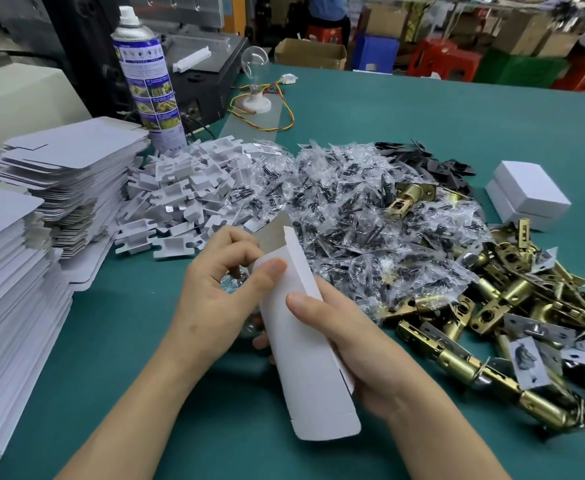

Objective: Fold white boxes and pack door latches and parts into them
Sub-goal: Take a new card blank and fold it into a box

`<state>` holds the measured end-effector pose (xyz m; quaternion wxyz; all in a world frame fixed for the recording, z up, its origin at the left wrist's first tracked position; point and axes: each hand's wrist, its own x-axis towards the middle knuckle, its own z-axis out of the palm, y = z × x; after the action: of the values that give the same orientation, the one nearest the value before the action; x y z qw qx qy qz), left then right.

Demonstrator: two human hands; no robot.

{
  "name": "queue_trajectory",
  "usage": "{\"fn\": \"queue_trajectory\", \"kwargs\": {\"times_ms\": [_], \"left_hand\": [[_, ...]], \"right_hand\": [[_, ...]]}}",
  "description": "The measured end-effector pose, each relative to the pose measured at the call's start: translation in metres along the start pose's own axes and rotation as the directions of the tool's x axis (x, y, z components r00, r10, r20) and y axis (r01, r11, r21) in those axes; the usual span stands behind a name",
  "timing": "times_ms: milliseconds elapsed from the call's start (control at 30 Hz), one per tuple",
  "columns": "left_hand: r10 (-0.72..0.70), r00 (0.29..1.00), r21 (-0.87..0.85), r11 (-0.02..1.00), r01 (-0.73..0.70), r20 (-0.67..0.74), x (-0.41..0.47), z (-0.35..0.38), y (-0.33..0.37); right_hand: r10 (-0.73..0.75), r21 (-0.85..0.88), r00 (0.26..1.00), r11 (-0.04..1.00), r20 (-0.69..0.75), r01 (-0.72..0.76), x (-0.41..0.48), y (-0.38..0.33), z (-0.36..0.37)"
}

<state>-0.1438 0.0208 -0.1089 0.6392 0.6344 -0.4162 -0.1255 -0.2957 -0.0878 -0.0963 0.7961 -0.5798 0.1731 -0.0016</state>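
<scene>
Both hands hold a white box blank (304, 358), partly folded, above the green table (187, 393) near the front. My left hand (214, 292) pinches its upper end with thumb on top; a clear plastic packet shows under that palm. My right hand (356, 344) grips its right side, thumb pressed on the face. Brass door latches (512, 306) lie heaped at the right. Clear bags of dark screws (336, 209) are piled in the middle. White plastic inserts (187, 199) are heaped left of them.
Tall stacks of flat white blanks (62, 168) fill the left edge. Two closed white boxes (530, 192) sit at the far right. A spray can (149, 77) and a light bulb on a base (254, 81) stand behind the piles, with black plates (436, 164) at the back.
</scene>
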Motion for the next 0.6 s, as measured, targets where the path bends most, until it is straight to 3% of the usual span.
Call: {"fn": "queue_trajectory", "kwargs": {"times_ms": [33,67,133,200,333,433,600], "left_hand": [[-0.005,1.000,-0.001,1.000,0.005,-0.009,0.000,0.000,-0.001],[-0.011,1.000,0.000,1.000,0.011,-0.021,0.000,-0.001,-0.001],[-0.053,0.997,-0.006,0.999,0.052,-0.055,0.000,0.000,-0.002],[-0.162,0.985,-0.080,0.984,0.156,-0.067,0.000,0.003,-0.002],[-0.312,0.942,-0.226,0.916,0.332,0.121,-0.001,0.004,0.001],[-0.291,0.943,-0.232,0.918,0.323,0.162,-0.003,0.006,0.005],[-0.326,0.941,-0.269,0.902,0.339,0.093,-0.004,0.007,0.006]], "right_hand": [[-0.010,0.101,1.000,0.995,0.008,0.009,0.002,0.000,0.010],[-0.037,0.059,0.997,0.997,-0.063,0.040,0.000,-0.013,0.008],[-0.102,0.075,0.993,0.992,-0.052,0.106,0.003,-0.001,0.010],[-0.125,0.150,0.986,0.979,-0.111,0.141,0.005,-0.002,0.009],[-0.173,0.156,0.975,0.968,-0.140,0.194,0.006,-0.001,0.006],[-0.200,0.127,0.965,0.967,-0.170,0.223,0.007,0.000,0.008],[-0.205,0.075,0.963,0.972,-0.176,0.221,0.007,0.003,0.013]]}}
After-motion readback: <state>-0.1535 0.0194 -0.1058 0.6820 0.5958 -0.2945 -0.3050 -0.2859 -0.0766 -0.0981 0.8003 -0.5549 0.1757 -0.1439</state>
